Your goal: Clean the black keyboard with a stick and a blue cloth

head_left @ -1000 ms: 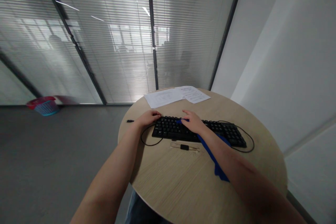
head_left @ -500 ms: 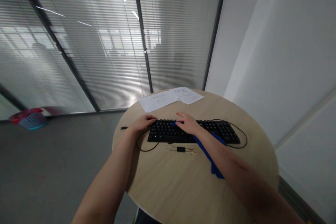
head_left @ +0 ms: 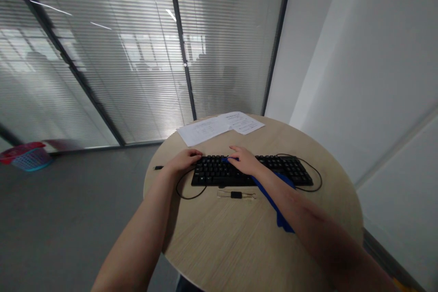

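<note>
A black keyboard (head_left: 219, 180) lies across the round table, its cable looped at both ends. My left hand (head_left: 186, 159) grips the keyboard's far left corner, fingers bent over the edge. Over the keys, my right hand (head_left: 245, 162) pinches a blue cloth (head_left: 282, 221), and a bit of it pokes out at the fingertips against the keys. The rest of the cloth trails under my right forearm onto the table, partly hidden. In front of the keyboard lies a wire keycap puller (head_left: 236, 195) with a black middle.
Printed paper sheets (head_left: 205, 131) lie at the table's far edge. The cable's USB plug (head_left: 159, 168) rests near the left edge of the wooden table (head_left: 232, 246). A red and blue basket (head_left: 30, 159) stands on the floor at left. Blinds and walls border the table.
The view has shifted slightly. My right hand stays at nearly the same keys with the cloth, and my left hand keeps its place at the keyboard's corner.
</note>
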### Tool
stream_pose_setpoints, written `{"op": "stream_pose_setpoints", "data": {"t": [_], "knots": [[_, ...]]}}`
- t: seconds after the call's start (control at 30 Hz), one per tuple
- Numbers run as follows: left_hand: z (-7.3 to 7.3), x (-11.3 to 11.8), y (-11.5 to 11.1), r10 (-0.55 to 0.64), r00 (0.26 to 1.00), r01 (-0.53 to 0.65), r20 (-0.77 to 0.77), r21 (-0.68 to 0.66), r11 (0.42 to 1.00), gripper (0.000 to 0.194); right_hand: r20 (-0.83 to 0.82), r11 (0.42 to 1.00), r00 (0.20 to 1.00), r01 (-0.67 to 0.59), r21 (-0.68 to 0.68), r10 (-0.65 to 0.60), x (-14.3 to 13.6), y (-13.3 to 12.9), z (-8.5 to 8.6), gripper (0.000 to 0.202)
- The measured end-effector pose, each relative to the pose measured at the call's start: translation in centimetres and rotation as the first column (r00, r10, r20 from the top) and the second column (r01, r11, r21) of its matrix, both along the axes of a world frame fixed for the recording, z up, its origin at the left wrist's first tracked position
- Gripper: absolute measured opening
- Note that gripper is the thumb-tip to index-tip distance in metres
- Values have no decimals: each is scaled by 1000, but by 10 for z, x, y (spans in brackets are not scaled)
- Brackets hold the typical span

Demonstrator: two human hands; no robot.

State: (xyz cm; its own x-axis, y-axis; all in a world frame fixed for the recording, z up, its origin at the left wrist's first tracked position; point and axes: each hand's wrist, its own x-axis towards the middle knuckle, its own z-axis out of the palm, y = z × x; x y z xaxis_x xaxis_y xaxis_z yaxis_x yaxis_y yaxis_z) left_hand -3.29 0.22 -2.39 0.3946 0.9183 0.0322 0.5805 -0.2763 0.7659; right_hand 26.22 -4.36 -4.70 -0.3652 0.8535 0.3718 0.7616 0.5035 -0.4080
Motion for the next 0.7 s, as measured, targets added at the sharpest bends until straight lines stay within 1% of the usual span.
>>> {"op": "stream_pose_setpoints", "data": {"t": [0.1,0.2,0.27,0.33,0.4,0.43,0.7], "knots": [[-1,0,2,-14,1000,14,-4,5,1000,43,-14,1000,1000,-10,-3,10,0,-1,0,24],[-4,-1,3,-18,1000,18,5,-1,1000,42,-68,1000,998,-10,12,10,2,-1,1,23],[-5,-1,3,-17,1000,17,10,-1,1000,42,-125,999,991,41,26,-37,5,-1,2,25],[-6,-1,3,-10,1000,10,15,5,1000,43,-173,992,978,121,15,-117,9,-1,3,26],[-7,-1,3,-12,1000,12,18,4,1000,43,-181,984,967,178,-9,-177,13,-2,5,25],[-7,-1,3,-17,1000,17,19,2,1000,43,-172,983,968,185,-19,-185,14,-3,5,24],[-14,-3,7,-12,999,12,40,1,1000,42,-64,999,997,53,-6,-53,16,-7,2,23]]}}
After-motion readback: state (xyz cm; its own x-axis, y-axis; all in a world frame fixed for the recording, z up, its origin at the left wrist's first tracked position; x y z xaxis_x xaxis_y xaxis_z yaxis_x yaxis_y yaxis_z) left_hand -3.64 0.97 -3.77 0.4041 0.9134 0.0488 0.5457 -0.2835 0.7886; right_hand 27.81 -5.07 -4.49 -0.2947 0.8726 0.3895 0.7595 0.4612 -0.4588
